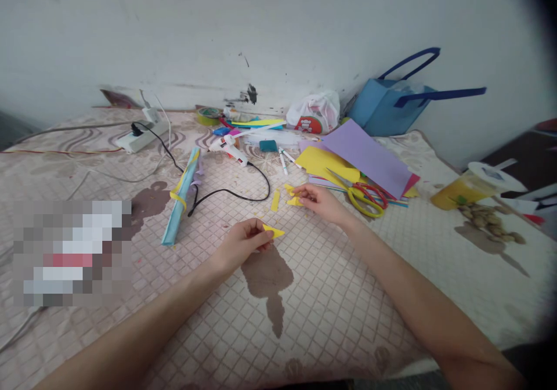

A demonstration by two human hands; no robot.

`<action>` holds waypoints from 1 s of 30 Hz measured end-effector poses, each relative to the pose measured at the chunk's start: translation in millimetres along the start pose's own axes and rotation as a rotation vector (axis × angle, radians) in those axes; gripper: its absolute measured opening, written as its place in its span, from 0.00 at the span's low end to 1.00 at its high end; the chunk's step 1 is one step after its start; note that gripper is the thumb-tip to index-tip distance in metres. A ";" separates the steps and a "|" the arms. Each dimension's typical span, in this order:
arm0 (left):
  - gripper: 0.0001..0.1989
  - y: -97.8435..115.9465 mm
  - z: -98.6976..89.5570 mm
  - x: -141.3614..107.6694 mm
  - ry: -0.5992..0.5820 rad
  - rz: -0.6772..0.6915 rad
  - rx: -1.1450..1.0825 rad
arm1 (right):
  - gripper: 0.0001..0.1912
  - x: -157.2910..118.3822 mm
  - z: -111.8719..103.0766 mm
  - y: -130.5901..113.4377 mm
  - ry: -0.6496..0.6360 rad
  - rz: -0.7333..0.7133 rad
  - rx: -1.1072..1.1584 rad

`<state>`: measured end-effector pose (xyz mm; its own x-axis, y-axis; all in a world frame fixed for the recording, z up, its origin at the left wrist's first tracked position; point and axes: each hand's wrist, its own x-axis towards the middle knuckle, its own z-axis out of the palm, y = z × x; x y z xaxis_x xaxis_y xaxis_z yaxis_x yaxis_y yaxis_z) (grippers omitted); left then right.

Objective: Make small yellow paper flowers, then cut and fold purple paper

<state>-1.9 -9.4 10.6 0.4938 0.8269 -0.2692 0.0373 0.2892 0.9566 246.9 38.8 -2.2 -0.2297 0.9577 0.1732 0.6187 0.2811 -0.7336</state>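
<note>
My left hand is closed in a pinch on a small pointed piece of yellow paper, held just above the patterned cloth. To its right, my right hand has its fingertips together on a small yellow paper scrap. A narrow yellow paper strip lies on the cloth between the two hands. Close to my right wrist rest scissors with red and yellow handles. Further left lies a light blue paper roll with a yellow strip curled around it.
A white glue gun with a black cord lies behind the hands, near a power strip. Coloured paper sheets are piled at right. A blue bag stands at the wall. A tilted-looking cup of yellow drink is far right.
</note>
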 end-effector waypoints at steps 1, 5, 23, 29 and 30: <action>0.12 -0.1 -0.1 0.0 0.003 0.001 0.001 | 0.11 0.4 2.7 1.1 0.037 -0.005 -0.024; 0.12 0.0 0.0 -0.5 0.015 0.002 0.005 | 0.08 -1.3 8.7 -0.7 0.111 -0.043 -0.106; 0.12 0.0 0.0 1.0 0.009 -0.002 0.010 | 0.01 -5.3 5.8 6.2 0.080 0.007 -0.287; 0.12 -1.8 -0.1 0.3 0.004 -0.006 -0.008 | 0.02 -1.4 7.3 7.8 0.093 0.054 -0.261; 0.12 -2.1 -0.3 0.4 0.002 -0.005 -0.011 | 0.02 -0.3 7.3 8.4 0.101 0.063 -0.254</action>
<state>-2.0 -9.6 8.5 0.4922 0.8262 -0.2741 0.0300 0.2986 0.9539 246.7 40.5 -13.3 -0.1164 0.9715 0.2066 0.8006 0.2149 -0.5594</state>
